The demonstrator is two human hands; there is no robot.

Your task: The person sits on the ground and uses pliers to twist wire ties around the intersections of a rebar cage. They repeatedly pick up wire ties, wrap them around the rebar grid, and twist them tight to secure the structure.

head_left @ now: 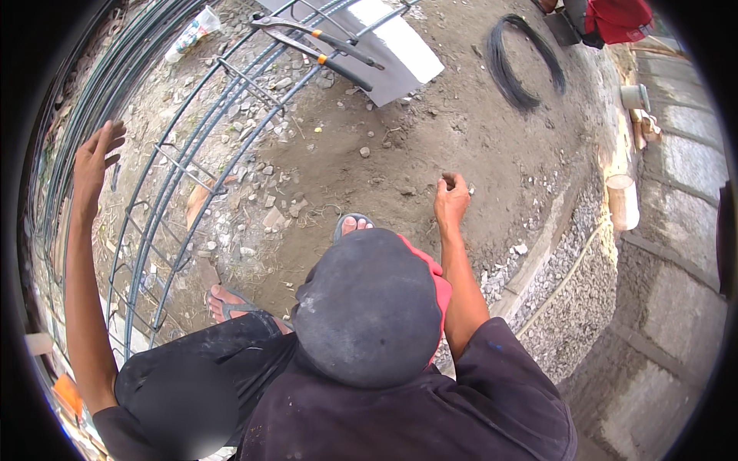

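Observation:
My left hand (98,157) is raised at the far left with its fingers apart, beside a bundle of long steel bars (104,73). Nothing is in it. Over bare soil right of centre, my right hand (452,201) has its fingers curled together; what they pinch, if anything, is too small to make out. A curved rebar cage (209,201) with cross ties runs between the hands. Across its upper end lie long-handled bolt cutters (346,50) with orange bands. A dark rounded form with a red edge (369,307), looking like a cap, covers the lower middle.
Sandaled feet (355,223) rest on stony soil. A pale panel (392,46) lies beyond the cutters, a coil of dark wire (503,73) farther right. A person in red (619,19) is at the top right. Gravel (573,307) borders a block wall (676,261), near a whitish container (623,202).

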